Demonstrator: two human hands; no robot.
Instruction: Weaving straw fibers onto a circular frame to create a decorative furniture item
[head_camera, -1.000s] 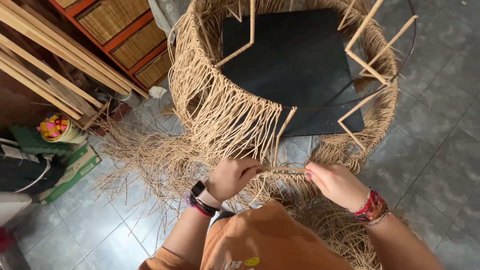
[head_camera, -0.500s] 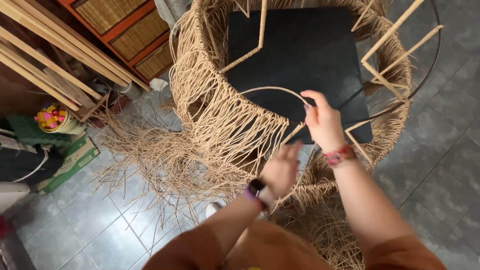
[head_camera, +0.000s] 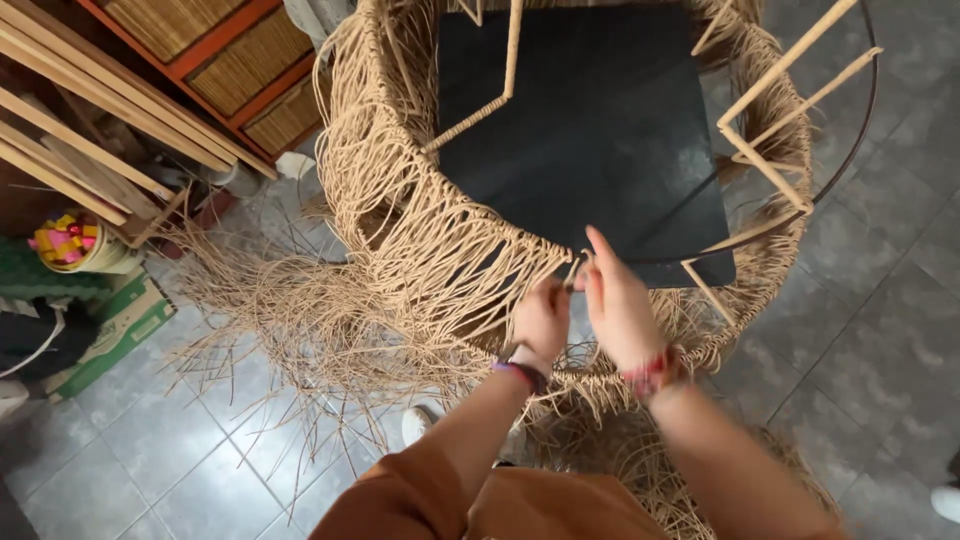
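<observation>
A round chair frame (head_camera: 850, 140) of thin dark metal stands on the floor, half wrapped in tan woven cord (head_camera: 420, 230). A black square seat board (head_camera: 600, 130) lies inside it. My left hand (head_camera: 542, 320) and my right hand (head_camera: 617, 300) meet at the near rim. Both pinch a tan cord strand (head_camera: 575, 268) where it crosses the rim. Loose cord ends hang down and fan over the floor below my arms. Bare wrapped struts (head_camera: 770, 165) stick up on the right side of the frame.
Loose cord ends (head_camera: 270, 320) spread over the grey tiled floor at left. Long wooden slats (head_camera: 90, 140) lean at upper left before an orange shelf with woven panels (head_camera: 230, 70). A small basket of coloured bits (head_camera: 75, 245) and a green box (head_camera: 110, 330) sit at far left.
Both hands rose from the lower weave to the near rim. The right hand reached over the rim half a second ago, then drew back beside the left hand.
</observation>
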